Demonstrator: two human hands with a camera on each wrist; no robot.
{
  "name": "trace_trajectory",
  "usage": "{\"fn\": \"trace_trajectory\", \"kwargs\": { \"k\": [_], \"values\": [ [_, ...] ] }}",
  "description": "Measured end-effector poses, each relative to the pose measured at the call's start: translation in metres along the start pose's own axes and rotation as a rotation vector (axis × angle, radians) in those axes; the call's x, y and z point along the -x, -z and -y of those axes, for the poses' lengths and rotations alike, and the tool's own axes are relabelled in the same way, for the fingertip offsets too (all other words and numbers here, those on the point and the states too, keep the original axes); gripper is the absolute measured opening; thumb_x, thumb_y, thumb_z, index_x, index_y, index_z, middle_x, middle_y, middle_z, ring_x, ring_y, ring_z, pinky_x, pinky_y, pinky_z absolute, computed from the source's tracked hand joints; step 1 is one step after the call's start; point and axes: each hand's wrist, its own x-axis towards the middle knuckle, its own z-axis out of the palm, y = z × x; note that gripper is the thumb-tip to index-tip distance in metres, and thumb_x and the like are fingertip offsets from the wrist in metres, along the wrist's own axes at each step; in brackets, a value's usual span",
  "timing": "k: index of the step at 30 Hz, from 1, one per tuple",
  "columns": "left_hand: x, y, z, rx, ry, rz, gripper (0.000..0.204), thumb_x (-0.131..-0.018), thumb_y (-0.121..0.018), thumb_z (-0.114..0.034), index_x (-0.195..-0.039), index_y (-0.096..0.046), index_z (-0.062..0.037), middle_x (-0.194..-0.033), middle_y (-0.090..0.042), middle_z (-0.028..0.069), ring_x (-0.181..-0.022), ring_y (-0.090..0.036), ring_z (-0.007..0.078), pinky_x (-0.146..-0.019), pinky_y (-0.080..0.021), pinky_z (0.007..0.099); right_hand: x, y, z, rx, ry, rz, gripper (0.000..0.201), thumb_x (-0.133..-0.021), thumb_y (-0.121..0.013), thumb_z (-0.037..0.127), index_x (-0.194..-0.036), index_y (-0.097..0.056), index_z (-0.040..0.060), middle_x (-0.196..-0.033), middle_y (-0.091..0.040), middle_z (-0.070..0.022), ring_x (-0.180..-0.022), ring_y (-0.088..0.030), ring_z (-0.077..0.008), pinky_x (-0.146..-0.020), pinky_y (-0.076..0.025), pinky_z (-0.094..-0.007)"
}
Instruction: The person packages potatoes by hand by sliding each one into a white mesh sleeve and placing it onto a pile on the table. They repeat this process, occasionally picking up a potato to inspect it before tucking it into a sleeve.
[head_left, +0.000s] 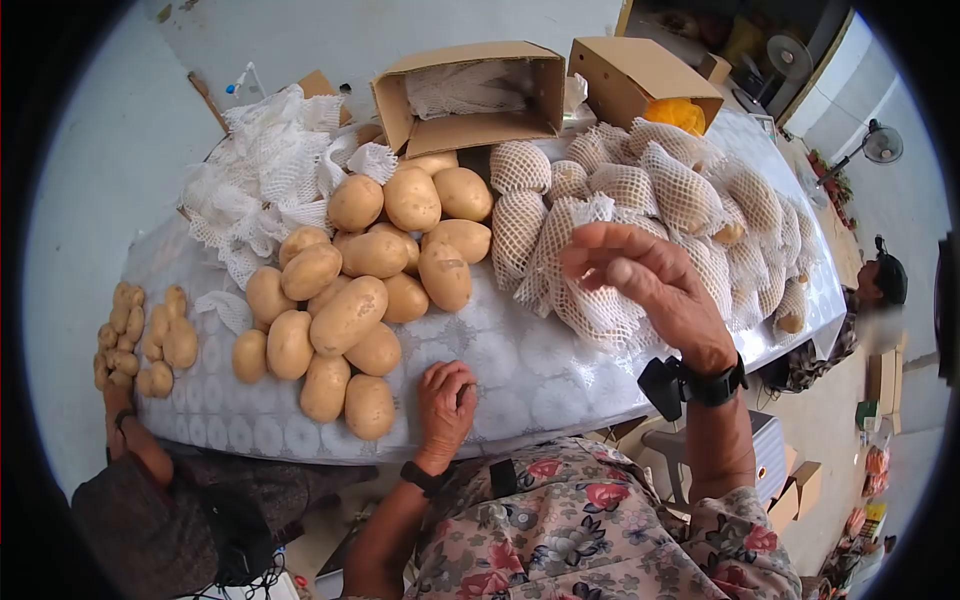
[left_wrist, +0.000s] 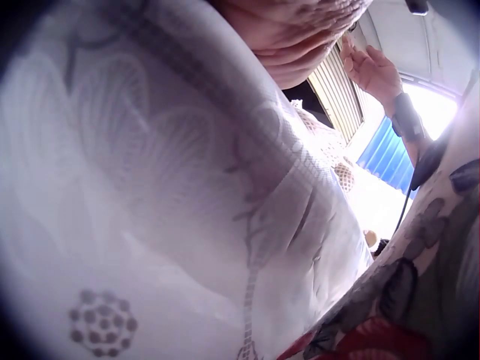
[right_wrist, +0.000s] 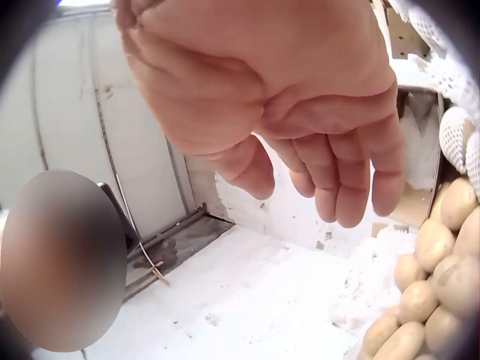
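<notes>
My right hand is raised over the potatoes in white foam nets, its fingers bent loosely and holding nothing. From the right wrist view, its palm and hanging fingers show bare. On the tablecloth near the front edge rests my left hand, fingers loosely curled; a fold of its palm fills the top of the left wrist view. Bare potatoes lie heaped just beyond and left of it. Behind them is a pile of white foam nets.
An open cardboard box on its side, holding foam nets, stands at the back beside another carton and an orange bag. Smaller potatoes lie far left, near another person's arm. Someone else is at the right.
</notes>
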Motion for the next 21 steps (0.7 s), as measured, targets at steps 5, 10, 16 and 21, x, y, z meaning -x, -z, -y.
{"fn": "trace_trajectory", "kwargs": {
  "k": [5, 10, 16, 21],
  "values": [
    [0.002, -0.001, 0.003, 0.033, 0.008, -0.003, 0.021, -0.068, -0.063, -0.001, -0.087, -0.058, -0.0099, -0.098, -0.060, 0.0062, -0.101, -0.052, 0.0309, -0.089, -0.040, 0.0415, -0.026, 0.035, -0.007, 0.162, 0.122, -0.214, 0.030, -0.089, -0.063, 0.031, -0.087, -0.068, 0.0018, -0.089, -0.068, -0.0073, -0.087, -0.061, -0.0136, -0.079, -0.047, -0.0285],
    [0.000, 0.003, -0.001, 0.060, 0.010, 0.013, 0.021, -0.069, -0.065, -0.001, -0.087, -0.058, -0.0094, -0.097, -0.061, 0.0064, -0.100, -0.053, 0.0310, -0.090, -0.040, 0.0410, -0.067, 0.016, 0.001, 0.491, 0.182, -0.127, 0.052, -0.086, -0.064, 0.037, -0.120, -0.055, -0.0012, -0.121, -0.057, -0.0184, -0.112, -0.054, -0.0255, -0.092, -0.045, -0.0384],
    [0.001, 0.023, 0.006, 0.174, 0.009, 0.114, 0.018, -0.069, -0.065, -0.004, -0.086, -0.059, -0.0080, -0.101, -0.060, 0.0094, -0.102, -0.053, 0.0326, -0.089, -0.042, 0.0431, -0.136, 0.011, -0.006, 0.804, 0.060, 0.161, 0.055, -0.088, -0.061, 0.036, -0.127, -0.049, -0.0007, -0.130, -0.050, -0.0202, -0.121, -0.049, -0.0317, -0.100, -0.040, -0.0376],
    [0.013, 0.037, 0.018, 0.050, -0.055, 0.171, 0.018, -0.070, -0.067, -0.008, -0.087, -0.061, -0.0080, -0.107, -0.059, 0.0091, -0.107, -0.052, 0.0299, -0.093, -0.041, 0.0423, -0.208, 0.029, -0.040, 1.047, 0.087, 0.096, 0.045, -0.083, -0.065, 0.028, -0.117, -0.057, -0.0005, -0.119, -0.056, -0.0201, -0.111, -0.055, -0.0335, -0.095, -0.043, -0.0363]
  ]
}}
